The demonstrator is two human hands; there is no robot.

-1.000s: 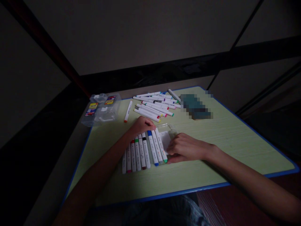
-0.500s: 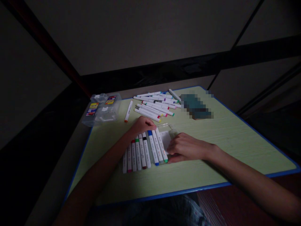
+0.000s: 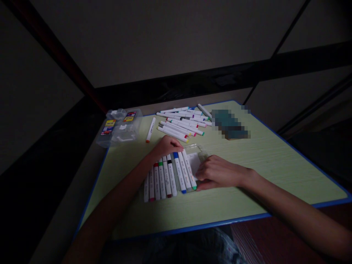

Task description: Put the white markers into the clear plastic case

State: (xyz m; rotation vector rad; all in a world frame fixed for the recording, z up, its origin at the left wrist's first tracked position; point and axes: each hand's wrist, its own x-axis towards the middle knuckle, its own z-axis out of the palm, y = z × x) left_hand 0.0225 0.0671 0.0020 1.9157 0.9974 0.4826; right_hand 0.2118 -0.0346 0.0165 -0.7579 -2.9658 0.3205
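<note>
A row of several white markers (image 3: pixel 167 178) with coloured caps lies side by side on the pale green table (image 3: pixel 247 161). Some rest in a clear flat tray (image 3: pixel 196 149) near the middle. My left hand (image 3: pixel 165 146) lies curled over the far ends of the markers, fingertips touching the ones in the tray. My right hand (image 3: pixel 217 171) rests closed against the tray's right side, thumb beside the green-capped marker. What its fingers grip is hidden.
A loose pile of markers (image 3: pixel 180 123) lies at the back of the table, with a single orange-tipped marker (image 3: pixel 150 129) to its left. A clear plastic case (image 3: pixel 119 126) sits on the back left corner. A blurred dark object (image 3: pixel 229 124) lies at the back right.
</note>
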